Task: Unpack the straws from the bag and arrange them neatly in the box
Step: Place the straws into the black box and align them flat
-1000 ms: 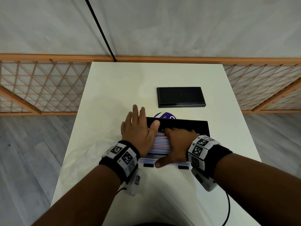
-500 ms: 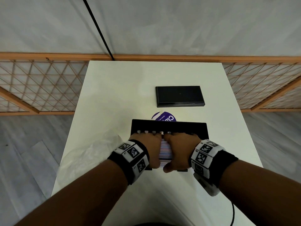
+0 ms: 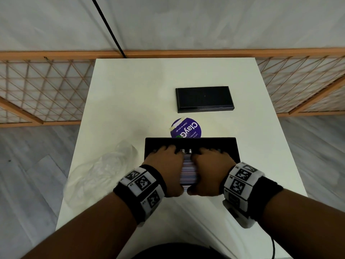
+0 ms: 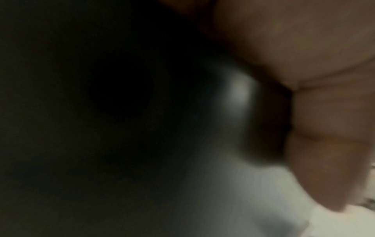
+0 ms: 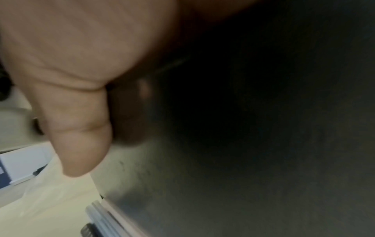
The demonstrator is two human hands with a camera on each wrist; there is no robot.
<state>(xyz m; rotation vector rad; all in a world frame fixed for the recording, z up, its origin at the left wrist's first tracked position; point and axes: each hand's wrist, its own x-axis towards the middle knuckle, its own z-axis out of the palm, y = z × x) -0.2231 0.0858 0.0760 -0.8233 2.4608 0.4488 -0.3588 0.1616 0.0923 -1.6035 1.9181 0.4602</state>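
Observation:
A black open box (image 3: 230, 146) lies near the table's front edge. A layer of thin striped straws (image 3: 188, 171) lies inside it and shows only in the gap between my hands. My left hand (image 3: 164, 168) and right hand (image 3: 211, 168) lie side by side on the straws. Their fingers curl over the far ends by the box's back wall, and both thumbs hook the near ends. The wrist views are dark and blurred; each shows only a thumb (image 4: 324, 173) (image 5: 81, 136). An empty clear plastic bag (image 3: 100, 172) lies crumpled left of the box.
The black box lid (image 3: 204, 99) lies flat further back on the white table (image 3: 130, 90). A round purple sticker (image 3: 186, 128) sits just behind the box. A wooden lattice rail (image 3: 37, 86) runs along the table's far sides.
My left hand, earlier flat with fingers spread past the box's left end, has come down beside the right one. Both hands now curl round the straws and sit slightly further apart.

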